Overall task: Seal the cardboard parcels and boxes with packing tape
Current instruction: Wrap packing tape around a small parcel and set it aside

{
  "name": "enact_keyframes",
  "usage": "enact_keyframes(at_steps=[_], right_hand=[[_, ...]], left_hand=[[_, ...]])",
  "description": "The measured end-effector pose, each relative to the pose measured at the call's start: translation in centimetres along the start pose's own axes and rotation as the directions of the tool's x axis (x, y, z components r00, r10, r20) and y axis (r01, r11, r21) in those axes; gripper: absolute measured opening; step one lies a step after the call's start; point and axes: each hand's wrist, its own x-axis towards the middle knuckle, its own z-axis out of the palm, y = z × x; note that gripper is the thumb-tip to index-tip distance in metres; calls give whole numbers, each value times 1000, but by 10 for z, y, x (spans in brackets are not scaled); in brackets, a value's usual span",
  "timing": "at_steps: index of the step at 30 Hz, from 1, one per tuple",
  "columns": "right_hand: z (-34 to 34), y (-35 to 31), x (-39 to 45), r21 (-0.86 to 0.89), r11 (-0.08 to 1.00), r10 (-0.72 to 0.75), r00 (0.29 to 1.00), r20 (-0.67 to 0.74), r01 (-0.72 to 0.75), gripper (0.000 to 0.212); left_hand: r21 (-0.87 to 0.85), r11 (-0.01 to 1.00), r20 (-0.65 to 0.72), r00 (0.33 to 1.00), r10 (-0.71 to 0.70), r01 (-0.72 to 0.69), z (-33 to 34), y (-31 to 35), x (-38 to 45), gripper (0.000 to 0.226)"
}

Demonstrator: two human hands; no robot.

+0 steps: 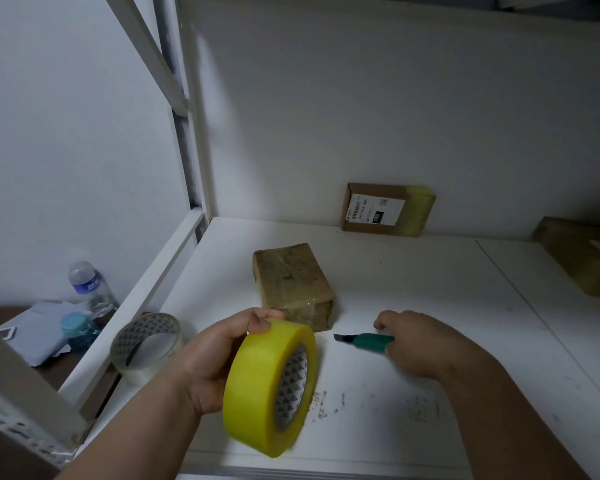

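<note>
My left hand (208,362) grips a thick yellow roll of packing tape (257,386), held upright above the white shelf near its front. My right hand (416,344) holds a green utility knife (371,342) by the handle, its dark blade pointing left just above the shelf. A small brown cardboard parcel (293,280) wrapped in clear tape lies flat behind both hands. Another small box (385,209) with a white shipping label and yellowish tape leans against the back wall.
A nearly spent clear tape roll (146,344) stands at the shelf's left edge. Taped brown boxes (579,254) sit at the far right. A lower surface at left holds a water bottle (89,284), a blue-lidded jar (78,329) and papers. A white shelf post (187,133) rises at the left.
</note>
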Motion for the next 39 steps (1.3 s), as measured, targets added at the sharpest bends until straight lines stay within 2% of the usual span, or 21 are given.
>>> enact_keyframes(at_steps=[3,5,7,10,12,14,21,24,27,29,30,31,32,34,36,39], right_hand=[[19,6,1,-14,1000,19,1000,-14,-19,42],[29,4,1,-15,1000,6,997,-79,-8,44],[34,-4,0,66,996,-43,969,-242,61,51],[32,-28,-1,165,946,-177,873,-454,278,62],[31,-43,3,129,921,-273,844,-462,368,66],[33,-51,11,87,922,-309,852,-423,377,66],[39,-57,22,23,960,-247,880,-405,280,63],[38,-63,19,46,960,-235,888,-396,275,69],[38,-68,7,219,924,-159,837,-524,313,70],[36,-70,-4,421,840,-1,776,-631,343,48],[35,-72,-11,540,772,80,792,-605,335,33],[33,-75,-18,669,680,130,849,-512,299,18],[32,-79,-23,779,577,131,913,-386,246,14],[32,-84,-30,875,456,39,979,-200,161,29],[36,-85,-31,916,380,-45,992,-119,127,36],[40,-84,-28,951,284,-81,991,-102,121,25]], left_hand=[[-14,1000,26,999,-27,28,-4,2,2,49],[-16,999,34,999,-31,32,-7,3,3,49],[-10,999,40,999,-34,34,-8,4,3,49],[-2,999,53,998,-35,36,-8,4,3,56],[-2,999,62,997,-36,36,-8,3,3,62],[-6,999,65,997,-40,41,-8,2,1,59],[-25,999,70,997,-43,44,-11,-2,-11,50],[-28,999,42,999,-17,19,-12,-4,-15,55],[-27,1000,40,999,9,-8,-12,-7,-19,63],[-38,999,51,998,28,-27,-14,-9,-20,67],[-40,999,55,998,36,-34,-15,-11,-21,67],[-38,999,58,997,42,-40,-14,-12,-21,67],[-30,999,59,997,47,-46,-13,-13,-22,67],[-2,998,62,997,55,-55,-9,-15,-23,63],[34,998,68,996,55,-57,-4,-16,-25,56],[92,994,63,996,57,-63,1,-17,-27,52]])
